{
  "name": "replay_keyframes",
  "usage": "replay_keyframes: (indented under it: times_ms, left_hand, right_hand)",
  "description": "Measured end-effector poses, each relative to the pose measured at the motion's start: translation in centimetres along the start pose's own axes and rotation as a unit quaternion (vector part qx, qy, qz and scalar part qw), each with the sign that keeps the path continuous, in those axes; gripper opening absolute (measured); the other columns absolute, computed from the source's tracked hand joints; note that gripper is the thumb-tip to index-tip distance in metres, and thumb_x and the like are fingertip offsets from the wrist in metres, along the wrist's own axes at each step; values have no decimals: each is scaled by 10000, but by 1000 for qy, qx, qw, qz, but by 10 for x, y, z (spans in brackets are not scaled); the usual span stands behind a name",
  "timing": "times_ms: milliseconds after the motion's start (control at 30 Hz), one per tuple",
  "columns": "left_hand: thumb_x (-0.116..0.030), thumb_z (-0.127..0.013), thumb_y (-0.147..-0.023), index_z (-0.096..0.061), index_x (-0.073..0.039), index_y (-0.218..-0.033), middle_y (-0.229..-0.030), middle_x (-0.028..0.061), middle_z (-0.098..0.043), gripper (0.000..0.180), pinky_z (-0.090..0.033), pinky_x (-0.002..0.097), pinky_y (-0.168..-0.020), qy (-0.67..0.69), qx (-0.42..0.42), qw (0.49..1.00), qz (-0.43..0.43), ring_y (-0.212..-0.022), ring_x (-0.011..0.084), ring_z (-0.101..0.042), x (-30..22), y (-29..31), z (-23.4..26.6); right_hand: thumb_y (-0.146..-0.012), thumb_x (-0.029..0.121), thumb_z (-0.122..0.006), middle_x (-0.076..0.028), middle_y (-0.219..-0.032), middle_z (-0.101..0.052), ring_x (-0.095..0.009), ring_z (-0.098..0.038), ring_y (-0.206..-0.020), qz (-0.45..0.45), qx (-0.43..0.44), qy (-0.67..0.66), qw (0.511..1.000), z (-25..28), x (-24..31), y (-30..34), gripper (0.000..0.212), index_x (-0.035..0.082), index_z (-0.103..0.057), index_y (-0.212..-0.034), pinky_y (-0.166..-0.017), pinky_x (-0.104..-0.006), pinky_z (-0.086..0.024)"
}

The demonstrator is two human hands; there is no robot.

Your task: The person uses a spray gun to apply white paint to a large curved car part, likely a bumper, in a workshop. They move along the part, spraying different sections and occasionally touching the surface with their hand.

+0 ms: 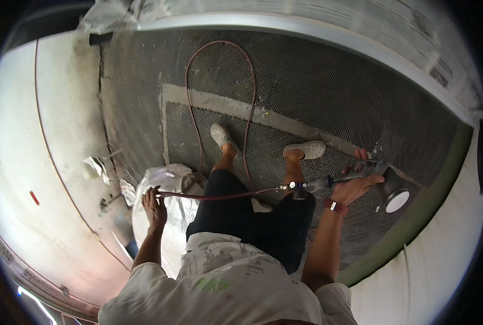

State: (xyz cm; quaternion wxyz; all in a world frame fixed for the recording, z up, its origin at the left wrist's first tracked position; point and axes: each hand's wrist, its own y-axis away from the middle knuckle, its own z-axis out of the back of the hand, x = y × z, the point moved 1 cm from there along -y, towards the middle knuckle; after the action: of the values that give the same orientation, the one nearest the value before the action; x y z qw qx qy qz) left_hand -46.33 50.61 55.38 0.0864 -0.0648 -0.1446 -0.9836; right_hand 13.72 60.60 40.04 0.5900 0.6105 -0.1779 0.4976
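Quick tally. Person: one. Hands: two, one left hand, one right hand. Grey handheld tool: one. Red hose: one, as far as I can tell, since parts run hidden behind the body. Loops lying on the floor: one. White disc: one. Red wristband: one. Clogs: two, one left clog, one right clog. Light shirt: one. Dark shorts: one pair. Brown wall cord: one. Red wall mark: one. Green strip at the right: one.
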Motion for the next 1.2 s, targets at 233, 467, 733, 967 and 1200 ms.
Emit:
replay_keyframes:
  times_ms: [233,467,733,967,1200]
  left_hand:
    - [-525,-518,-1097,-689,-96,-1267,-1225,154,-660,492,-300,642,-1257,51,-106,990,-73,-1248,381,-614,111,-72,-7]
    - [-529,-697,-984,-733,-256,-1125,-1133,40,-656,310,-335,599,-1232,97,-203,964,-144,-1169,264,-643,258,-136,31]
    - [-571,-620,-1055,-685,-132,-1092,-1169,130,-652,446,-325,681,-1220,114,-285,950,65,-1244,375,-630,511,-138,68]
    - [-589,-380,-1157,-639,-7,-1336,-1346,200,-673,662,-302,605,-1275,87,-258,931,243,-1366,410,-580,692,-157,64]
    - [-521,-400,-1183,-635,41,-1379,-1301,240,-704,640,-499,534,-1048,96,-187,891,402,-1202,440,-658,842,-200,-2]
  right_hand:
    - [-1066,845,-169,-146,-1280,-776,-239,-747,-1151,52,-31,85,995,-64,-5,120,999,43,-398,-1616,-665,-320,-492]
    - [-1116,770,-169,-122,-1249,-763,-209,-724,-1163,151,-57,127,979,-181,-4,312,900,54,-467,-1571,-654,-309,-466]
    - [-1088,815,-213,-89,-1240,-761,-173,-704,-1161,115,129,142,975,-390,-60,513,886,99,-541,-1494,-611,-281,-503]
    - [-1075,819,-290,-103,-1275,-753,-192,-718,-1152,46,247,85,964,-580,-113,661,861,118,-508,-1523,-580,-300,-518]
    - [-1107,745,-362,-170,-1315,-710,-239,-723,-1149,6,288,60,956,-787,-180,778,803,87,-454,-1559,-543,-320,-563]
